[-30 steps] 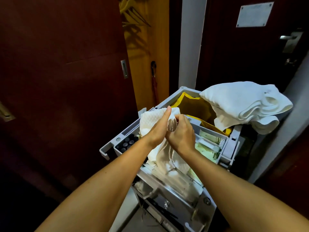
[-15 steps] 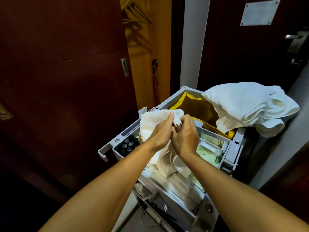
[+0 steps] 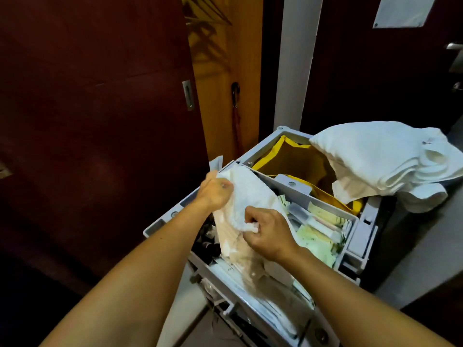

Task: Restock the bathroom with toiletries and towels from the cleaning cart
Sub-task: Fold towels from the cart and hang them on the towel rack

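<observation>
A grey cart (image 3: 360, 236) stands near a dark door (image 3: 95, 121). White towels (image 3: 380, 161) lie piled over its yellow bag (image 3: 300, 161). Above the tray, a white cloth (image 3: 250, 196) hangs between both hands. The left hand (image 3: 215, 190) grips its upper edge with curled fingers; the right hand (image 3: 269, 234) pinches a lower corner.

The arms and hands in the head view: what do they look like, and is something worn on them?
Both forearms are bare, with no sleeves in view. The left hand and the right hand wear no gloves. No watch, bracelet or ring is visible.
</observation>
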Tool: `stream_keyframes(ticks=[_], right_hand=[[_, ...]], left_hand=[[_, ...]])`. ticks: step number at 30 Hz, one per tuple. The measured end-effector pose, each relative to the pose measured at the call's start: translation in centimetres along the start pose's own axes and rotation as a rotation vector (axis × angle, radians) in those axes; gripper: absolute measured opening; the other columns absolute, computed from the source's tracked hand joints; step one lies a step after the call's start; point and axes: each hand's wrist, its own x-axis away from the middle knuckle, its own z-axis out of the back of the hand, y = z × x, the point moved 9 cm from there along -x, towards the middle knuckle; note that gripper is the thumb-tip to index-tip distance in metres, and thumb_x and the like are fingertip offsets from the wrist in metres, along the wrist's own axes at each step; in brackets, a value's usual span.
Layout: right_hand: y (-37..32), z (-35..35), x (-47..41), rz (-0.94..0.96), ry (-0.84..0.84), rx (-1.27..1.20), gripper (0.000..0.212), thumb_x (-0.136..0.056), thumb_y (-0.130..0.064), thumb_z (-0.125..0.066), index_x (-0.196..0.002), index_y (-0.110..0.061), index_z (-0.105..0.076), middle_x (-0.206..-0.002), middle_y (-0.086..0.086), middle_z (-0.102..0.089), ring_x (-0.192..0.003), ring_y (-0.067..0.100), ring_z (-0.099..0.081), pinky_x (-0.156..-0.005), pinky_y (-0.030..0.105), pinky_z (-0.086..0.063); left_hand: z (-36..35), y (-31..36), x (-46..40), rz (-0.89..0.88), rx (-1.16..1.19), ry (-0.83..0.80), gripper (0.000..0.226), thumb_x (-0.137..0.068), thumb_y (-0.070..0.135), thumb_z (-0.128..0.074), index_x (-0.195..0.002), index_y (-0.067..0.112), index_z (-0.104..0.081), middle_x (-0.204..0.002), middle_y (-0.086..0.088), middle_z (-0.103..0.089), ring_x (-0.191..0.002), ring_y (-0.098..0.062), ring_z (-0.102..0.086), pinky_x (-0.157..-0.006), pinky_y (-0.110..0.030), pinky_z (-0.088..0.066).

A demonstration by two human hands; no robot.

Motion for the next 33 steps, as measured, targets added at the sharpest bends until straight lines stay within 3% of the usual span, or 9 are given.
stream_keyframes(ticks=[2,4,7,11,14,18,27,31,33], right_hand=[[1.5,-0.8,-0.5,-0.069,-0.108,-0.011,0.014,-0.065,-0.027,-0.057,-0.072,-0.021,-0.047,-0.065,-0.004,-0.047,-0.065,0.022,-0.045,-0.055,0.032,-0.031],[2.6,-1.2,-1.1,-0.118,-0.169,0.004,0.015,-0.065,-0.029,-0.057,-0.074,-0.019,-0.050,-0.067,-0.002,-0.051,-0.067,0.023,-0.048,-0.055,0.032,-0.031],[3.3,-1.9,-1.9,-0.139,-0.238,0.029,0.015,-0.067,-0.033,-0.058,-0.074,-0.021,-0.050,-0.067,-0.002,-0.050,-0.067,0.021,-0.050,-0.054,0.030,-0.033],[4.0,-2.5,-2.3,-0.145,-0.273,-0.015,0.016,-0.066,-0.033,-0.055,-0.072,-0.019,-0.051,-0.064,-0.003,-0.049,-0.067,0.020,-0.051,-0.055,0.032,-0.036],[4.5,-2.6,-2.8,-0.148,-0.279,-0.062,0.016,-0.066,-0.033,-0.056,-0.070,-0.019,-0.053,-0.062,-0.006,-0.048,-0.065,0.017,-0.049,-0.056,0.032,-0.037],[4.6,-2.7,-3.7,-0.137,-0.294,-0.086,0.021,-0.065,-0.038,-0.056,-0.074,-0.018,-0.058,-0.066,-0.003,-0.055,-0.065,0.016,-0.049,-0.061,0.034,-0.044],[4.2,-3.6,-4.6,-0.149,-0.351,-0.097,0.054,-0.057,-0.064,-0.046,-0.078,-0.017,-0.062,-0.076,-0.002,-0.064,-0.068,0.018,-0.052,-0.061,0.031,-0.040],[4.0,-3.4,-4.6,-0.172,-0.326,-0.121,0.042,-0.062,-0.056,-0.057,-0.074,-0.015,-0.059,-0.073,0.000,-0.063,-0.066,0.017,-0.051,-0.056,0.030,-0.037],[3.8,-2.9,-4.4,-0.194,-0.301,-0.161,0.034,-0.064,-0.046,-0.062,-0.072,-0.013,-0.058,-0.071,0.003,-0.061,-0.067,0.023,-0.053,-0.056,0.035,-0.040]], left_hand=[[0.0,-0.6,-0.6,0.029,-0.236,0.016,0.032,-0.099,0.030,-0.050,-0.104,0.007,-0.072,-0.133,-0.011,-0.058,-0.118,-0.031,-0.056,-0.093,-0.037,-0.047],[0.8,-0.9,-1.3,0.081,-0.378,0.121,0.036,-0.099,0.036,-0.048,-0.101,0.006,-0.069,-0.113,-0.014,-0.067,-0.103,-0.032,-0.061,-0.082,-0.039,-0.051],[2.2,-0.9,-2.7,0.144,-0.414,0.289,0.040,-0.099,0.043,-0.052,-0.124,0.013,-0.056,-0.123,-0.010,-0.060,-0.115,-0.029,-0.052,-0.091,-0.040,-0.049],[0.6,-1.6,-6.4,0.160,-0.351,0.178,0.051,-0.101,0.039,-0.050,-0.146,0.018,-0.038,-0.146,-0.010,-0.043,-0.132,-0.031,-0.043,-0.105,-0.041,-0.043],[-1.2,-3.0,-8.5,0.231,-0.245,0.057,0.055,-0.100,0.032,-0.054,-0.149,0.016,-0.037,-0.148,-0.011,-0.042,-0.132,-0.033,-0.045,-0.105,-0.043,-0.045],[-1.2,-2.5,-9.5,0.255,-0.302,0.127,0.068,-0.086,0.042,-0.072,-0.143,0.018,-0.044,-0.143,-0.011,-0.047,-0.130,-0.034,-0.043,-0.102,-0.042,-0.046],[-1.3,0.1,-10.2,0.082,-0.551,0.143,0.024,-0.091,0.026,-0.065,-0.114,0.019,-0.066,-0.099,-0.005,-0.068,-0.097,-0.026,-0.063,-0.098,-0.041,-0.045],[-1.1,1.8,-9.3,0.006,-0.668,0.133,0.020,-0.095,0.029,-0.057,-0.111,0.019,-0.064,-0.096,-0.005,-0.066,-0.095,-0.026,-0.062,-0.096,-0.040,-0.043],[-0.6,2.3,-8.5,-0.004,-0.639,0.143,0.018,-0.095,0.029,-0.057,-0.106,0.017,-0.065,-0.088,-0.003,-0.062,-0.089,-0.026,-0.063,-0.084,-0.037,-0.050]])
